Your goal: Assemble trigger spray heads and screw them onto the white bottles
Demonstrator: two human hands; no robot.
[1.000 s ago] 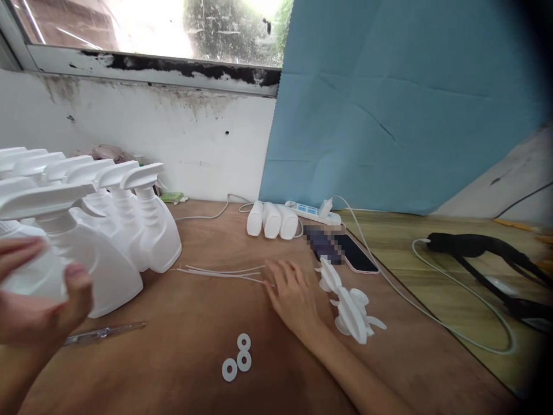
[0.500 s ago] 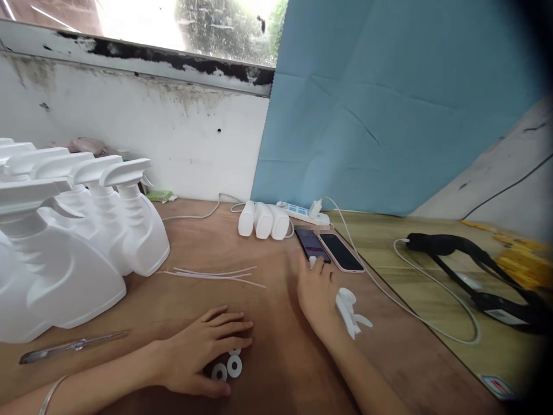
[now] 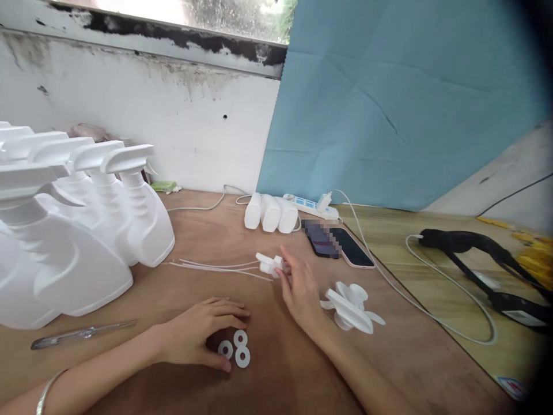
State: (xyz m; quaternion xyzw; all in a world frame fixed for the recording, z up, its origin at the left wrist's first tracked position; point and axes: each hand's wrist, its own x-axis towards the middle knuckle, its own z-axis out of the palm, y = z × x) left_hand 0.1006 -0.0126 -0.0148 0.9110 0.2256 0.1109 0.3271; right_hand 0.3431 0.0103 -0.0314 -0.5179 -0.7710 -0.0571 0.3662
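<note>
My left hand (image 3: 201,328) rests on the brown table, fingers spread, holding nothing. Beside its thumb lie three white ring washers (image 3: 242,356), flat and close together. Between thumb and forefinger, my right hand (image 3: 303,295) pinches a small white plastic part (image 3: 268,264) that looks like a sprayer piece. Thin white tubes (image 3: 224,265) lie just left of that part. White trigger sprayer heads (image 3: 351,308) sit in a group to the right of my right wrist, partly overlapping. A slim clear screwdriver (image 3: 82,333) lies beyond my left forearm.
White spray bottles (image 3: 149,230) with trigger tops crowd the left. Three white plastic covers (image 3: 271,213) stand at the back beside a power strip (image 3: 311,206). Two phones (image 3: 352,248) lie near a white cable (image 3: 371,265). A black strap-like device (image 3: 458,242) is at the right.
My right hand has come left from near the phones with the small white part. More sprayer heads now show by my right wrist. My left hand stays open, its washers more exposed.
</note>
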